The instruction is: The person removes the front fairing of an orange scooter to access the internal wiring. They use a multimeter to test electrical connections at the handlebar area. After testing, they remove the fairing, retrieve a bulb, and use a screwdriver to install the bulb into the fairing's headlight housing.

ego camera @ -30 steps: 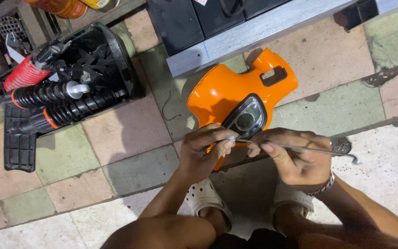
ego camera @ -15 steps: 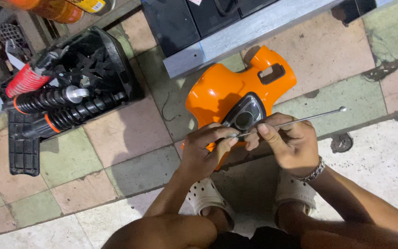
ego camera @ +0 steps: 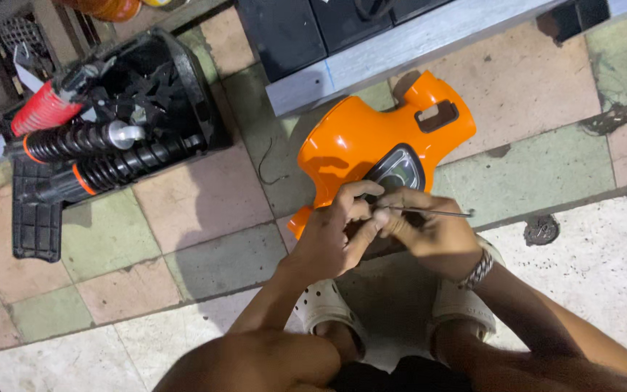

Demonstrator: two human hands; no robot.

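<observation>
Orange scooter front cover (ego camera: 361, 149) lies on the tiled floor (ego camera: 183, 218) just ahead of the person's feet, its long axis running from lower left to upper right, the notched end toward the grey ledge (ego camera: 400, 51) and the dark headlight lens (ego camera: 398, 170) facing up. Left of it, well apart, a black plastic tray (ego camera: 34, 229) holds black coil shock absorbers (ego camera: 110, 163) and a red one (ego camera: 43, 112), all lying roughly left to right (an orange container shows at the top edge, its label too cut off to make out). The left hand (ego camera: 335, 236) curls against the cover's lower edge, fingers pressed together near the lens. The right hand (ego camera: 433, 232) pinches a thin metal rod (ego camera: 429, 212), which lies nearly level, pointing right. A beaded bracelet (ego camera: 479, 268) circles the right wrist.
</observation>
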